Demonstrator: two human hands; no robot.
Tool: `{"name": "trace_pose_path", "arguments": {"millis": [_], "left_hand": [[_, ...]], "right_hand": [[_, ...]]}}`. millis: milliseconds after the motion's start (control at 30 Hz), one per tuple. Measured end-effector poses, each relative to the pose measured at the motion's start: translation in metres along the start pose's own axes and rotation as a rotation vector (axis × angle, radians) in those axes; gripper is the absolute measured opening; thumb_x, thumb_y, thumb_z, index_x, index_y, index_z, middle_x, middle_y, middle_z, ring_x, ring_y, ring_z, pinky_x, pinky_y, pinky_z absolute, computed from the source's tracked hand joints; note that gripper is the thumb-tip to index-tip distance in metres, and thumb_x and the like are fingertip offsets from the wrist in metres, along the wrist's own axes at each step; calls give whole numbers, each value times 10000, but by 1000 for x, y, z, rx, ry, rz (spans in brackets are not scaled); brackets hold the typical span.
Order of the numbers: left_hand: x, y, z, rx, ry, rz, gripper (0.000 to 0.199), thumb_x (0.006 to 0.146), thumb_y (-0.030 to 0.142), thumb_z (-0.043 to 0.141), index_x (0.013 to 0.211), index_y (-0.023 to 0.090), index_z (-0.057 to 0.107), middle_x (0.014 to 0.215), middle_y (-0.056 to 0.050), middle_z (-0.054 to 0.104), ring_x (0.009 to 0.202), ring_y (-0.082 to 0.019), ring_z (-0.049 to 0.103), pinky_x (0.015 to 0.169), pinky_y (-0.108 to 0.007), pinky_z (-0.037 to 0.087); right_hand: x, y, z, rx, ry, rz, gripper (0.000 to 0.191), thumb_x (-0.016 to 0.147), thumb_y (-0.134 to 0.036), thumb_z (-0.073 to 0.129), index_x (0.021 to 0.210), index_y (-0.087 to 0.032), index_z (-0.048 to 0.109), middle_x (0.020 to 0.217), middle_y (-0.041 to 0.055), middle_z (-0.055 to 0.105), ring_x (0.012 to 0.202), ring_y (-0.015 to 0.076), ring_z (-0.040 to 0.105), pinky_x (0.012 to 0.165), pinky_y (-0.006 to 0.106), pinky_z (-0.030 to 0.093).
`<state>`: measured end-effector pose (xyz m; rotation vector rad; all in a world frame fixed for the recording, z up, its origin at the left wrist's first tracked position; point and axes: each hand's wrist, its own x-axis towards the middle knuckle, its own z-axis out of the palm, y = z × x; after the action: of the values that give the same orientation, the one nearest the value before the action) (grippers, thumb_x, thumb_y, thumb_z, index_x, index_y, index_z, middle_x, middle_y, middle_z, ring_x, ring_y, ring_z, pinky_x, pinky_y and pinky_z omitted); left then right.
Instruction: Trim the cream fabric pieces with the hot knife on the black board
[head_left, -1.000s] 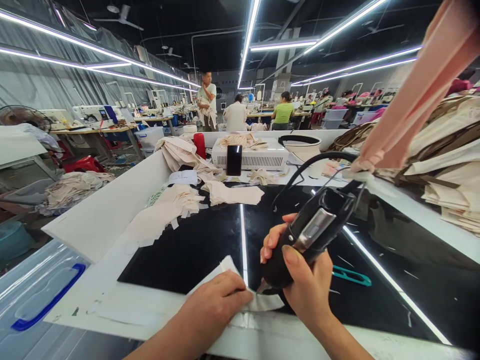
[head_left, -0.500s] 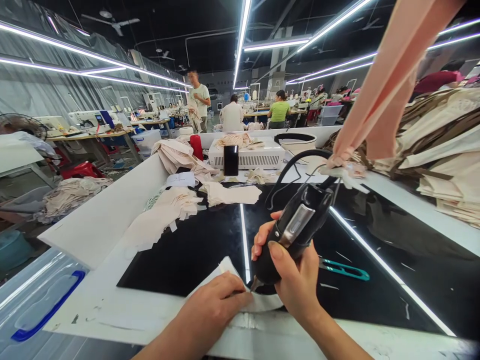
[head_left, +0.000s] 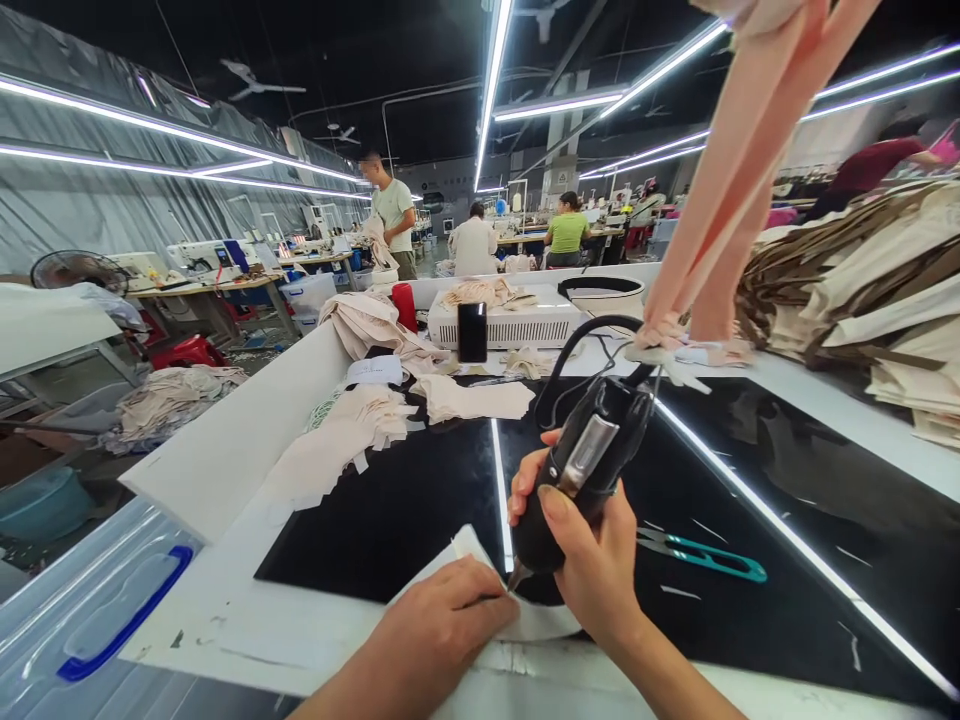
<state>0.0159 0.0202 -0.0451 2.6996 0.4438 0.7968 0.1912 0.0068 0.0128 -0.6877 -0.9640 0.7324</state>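
Observation:
My right hand (head_left: 589, 540) is wrapped round a thick black corded hand tool (head_left: 574, 470) with a silver lever on its side. The tool leans, and its narrow metal tip points down at the edge of a white fabric piece (head_left: 540, 620). My left hand (head_left: 457, 610) lies on this piece, thumb and fingers pressed together on it close to the tip. The fabric curves from under the left hand toward the right hand and lies along the front edge of a glossy black board (head_left: 375, 535). Teal thread snips (head_left: 712, 558) lie to the right of the tool.
Cream fabric pieces (head_left: 337, 445) lie at the left, near a phone (head_left: 472, 332) propped against a white vented box (head_left: 517, 328). Pink fabric strips (head_left: 727, 170) hang above the tool's cable. Brown and cream fabric bundles (head_left: 847, 290) are piled at the right. Several people work behind.
The view has shifted, so the table sits slightly lower and mostly farther right. Both hands keep their hold, with the tip still at the fabric edge. The standing person has turned.

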Motion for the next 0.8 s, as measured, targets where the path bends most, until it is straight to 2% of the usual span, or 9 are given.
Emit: {"name": "trace_pose_path", "arguments": {"millis": [133, 200, 300, 400, 500, 567, 667, 733, 800], "left_hand": [[1, -5, -18, -34, 87, -88, 240, 1100, 214, 485, 1208, 197, 698, 1166, -74, 716, 1066, -164, 693, 971, -249, 571], [3, -12, -31, -1, 104, -218, 227, 1088, 186, 494, 1164, 213, 707, 1141, -50, 710, 1042, -163, 686, 954, -270, 567], [10, -24, -42, 100, 48, -417, 181, 1064, 169, 529, 1041, 210, 703, 1025, -16, 696, 946, -177, 658, 883, -316, 543], [19, -32, -41, 194, -21, -519, 75, 1014, 223, 638, 959, 198, 681, 950, -5, 662, 899, -194, 615, 822, -324, 498], [25, -33, -33, 180, -66, -548, 79, 942, 221, 723, 910, 192, 657, 930, 3, 632, 884, -194, 581, 793, -311, 452], [27, -31, -30, 108, -81, -566, 99, 923, 168, 713, 873, 189, 629, 937, 8, 625, 890, -188, 569, 796, -305, 428], [29, -26, -32, -5, -88, -596, 107, 945, 143, 639, 860, 190, 594, 941, 9, 624, 901, -182, 563, 808, -301, 413], [30, -23, -36, -64, -96, -641, 112, 980, 188, 584, 868, 197, 583, 933, 9, 626, 894, -181, 567, 801, -299, 413], [31, -21, -40, -123, -102, -705, 117, 997, 244, 559, 890, 206, 586, 928, 10, 634, 888, -181, 575, 792, -297, 417]], "right_hand": [[3, -4, -10, -14, 9, -26, 343, 909, -374, 753, 1201, -297, 590, 853, -26, 658, 647, 143, 622, 598, 294, 558], [5, -8, -18, -58, 14, -46, 348, 900, -371, 769, 1198, -302, 603, 882, -23, 670, 667, 144, 636, 614, 291, 565], [8, -15, -30, -176, 21, -70, 288, 889, -403, 785, 1111, -296, 635, 921, -19, 693, 714, 149, 662, 670, 291, 573], [12, -23, -40, -344, 46, -76, 304, 872, -448, 793, 1085, -293, 642, 996, -2, 724, 785, 168, 688, 735, 303, 580], [15, -31, -50, -510, 69, -50, 443, 838, -500, 805, 1203, -311, 640, 1149, 39, 732, 939, 227, 709, 810, 352, 598], [13, -33, -58, -583, 141, -56, 606, 784, -555, 827, 1307, -325, 623, 1267, 63, 696, 1062, 274, 688, 917, 416, 594], [0, -34, -73, -625, 358, -122, 743, 751, -603, 823, 1399, -335, 577, 1320, 70, 647, 1106, 289, 666, 1060, 493, 542], [-15, -31, -85, -679, 457, -135, 640, 796, -579, 792, 1348, -317, 601, 1218, 55, 673, 1017, 258, 689, 1038, 471, 565], [-31, -24, -97, -787, 384, -61, 421, 865, -547, 734, 1192, -290, 670, 1085, 38, 716, 934, 228, 719, 926, 377, 613]]}}
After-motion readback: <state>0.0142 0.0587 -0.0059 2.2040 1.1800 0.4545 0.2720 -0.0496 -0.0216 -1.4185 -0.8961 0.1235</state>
